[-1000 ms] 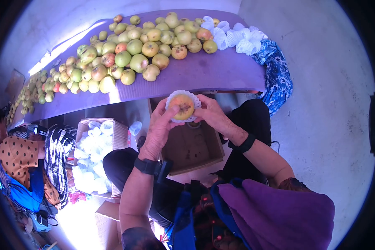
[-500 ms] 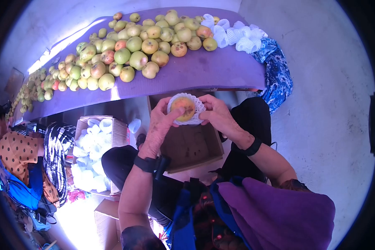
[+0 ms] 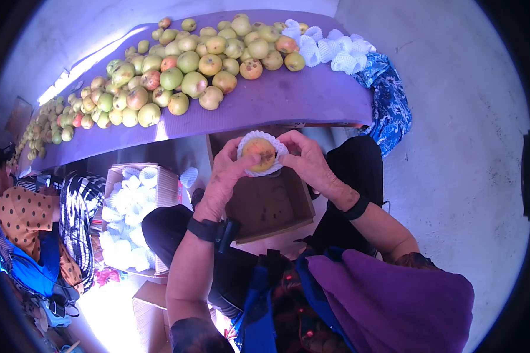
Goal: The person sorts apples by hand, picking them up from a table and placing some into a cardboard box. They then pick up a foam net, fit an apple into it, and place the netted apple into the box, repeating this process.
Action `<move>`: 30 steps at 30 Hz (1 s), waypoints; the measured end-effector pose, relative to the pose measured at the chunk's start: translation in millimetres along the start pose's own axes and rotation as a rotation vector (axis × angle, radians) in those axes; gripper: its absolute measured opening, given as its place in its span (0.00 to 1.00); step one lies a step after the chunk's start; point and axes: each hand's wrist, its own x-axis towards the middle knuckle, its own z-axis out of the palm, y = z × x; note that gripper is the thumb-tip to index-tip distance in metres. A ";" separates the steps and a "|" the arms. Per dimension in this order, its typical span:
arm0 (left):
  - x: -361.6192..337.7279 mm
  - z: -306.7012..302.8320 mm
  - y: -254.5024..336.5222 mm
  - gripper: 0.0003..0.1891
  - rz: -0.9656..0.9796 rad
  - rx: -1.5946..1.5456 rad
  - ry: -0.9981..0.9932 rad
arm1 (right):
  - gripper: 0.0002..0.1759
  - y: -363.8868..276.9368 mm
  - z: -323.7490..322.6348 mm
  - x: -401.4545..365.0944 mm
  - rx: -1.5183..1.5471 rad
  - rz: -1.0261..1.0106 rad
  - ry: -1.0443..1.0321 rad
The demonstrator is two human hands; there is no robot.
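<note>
A yellow-orange apple (image 3: 258,152) with a dark blemish sits in a white foam net sleeve (image 3: 275,167), over a cardboard box (image 3: 271,206). My left hand (image 3: 231,167) holds the sleeved apple from the left, its thumb on the fruit's face. From the right, my right hand (image 3: 305,156) grips the rim of the sleeve with its fingers bent. The sleeve lies around the sides of the apple, whose front face shows. Inside the box, the floor has several dark marks.
Many apples (image 3: 171,79) lie on a purple-covered table (image 3: 312,100), with foam sleeves (image 3: 343,52) at its right end beside a blue patterned cloth (image 3: 391,106). Left, a box of foam sleeves (image 3: 166,188) stands near another person (image 3: 26,209).
The sleeve now sits closer around the apple, with less netting spread to its right. My right hand has shifted slightly left along the sleeve's edge.
</note>
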 end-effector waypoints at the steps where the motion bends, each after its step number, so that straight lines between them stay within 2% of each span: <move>1: 0.5 -0.8 -0.4 0.33 0.003 0.007 0.004 | 0.20 -1.4 -0.7 -0.6 -0.122 -0.036 -0.021; 2: 0.4 -1.3 -0.1 0.33 0.000 0.003 0.004 | 0.20 -4.1 -1.7 -1.4 -0.124 -0.031 -0.023; 4: -0.4 -1.3 3.3 0.32 -0.034 -0.035 -0.058 | 0.29 -11.1 -4.7 -1.7 -0.184 -0.002 -0.069; 5: 1.3 -3.2 1.7 0.32 -0.037 -0.039 -0.058 | 0.29 -14.5 -5.4 -1.6 -0.185 0.003 -0.070; 7: 4.2 -4.8 -2.4 0.33 -0.043 -0.007 -0.107 | 0.36 -19.1 -5.6 -1.0 -0.158 0.078 -0.105; 11: -0.2 1.1 0.0 0.33 -0.026 -0.069 -0.158 | 0.38 -2.1 -3.8 7.5 0.013 0.050 -0.231; 13: -2.0 1.6 2.4 0.29 -0.082 -0.042 -0.118 | 0.38 4.8 -1.4 9.8 0.157 0.089 -0.281; 17: -7.7 0.2 11.5 0.24 -0.086 -0.023 -0.098 | 0.37 6.2 0.6 5.3 0.198 0.192 -0.258; 19: -4.1 -1.2 4.2 0.19 0.018 0.277 -0.030 | 0.38 6.1 2.3 3.3 0.203 0.186 -0.244; 23: 2.6 -2.0 -13.5 0.14 0.133 0.456 0.095 | 0.39 11.2 5.7 1.5 0.195 0.205 -0.233; 25: 3.7 0.7 -18.0 0.10 0.460 0.807 0.252 | 0.39 15.6 8.6 0.1 0.259 0.204 -0.215; 26: 3.7 1.2 -20.1 0.10 0.462 0.807 0.251 | 0.39 16.7 9.5 -0.8 0.259 0.203 -0.214; 28: 2.3 3.5 -17.3 0.09 0.592 0.916 0.334 | 0.36 17.0 10.6 -2.5 0.293 0.274 -0.176; 30: -1.5 2.9 -11.1 0.09 0.516 0.925 0.261 | 0.33 26.6 10.1 -0.9 0.320 0.285 -0.192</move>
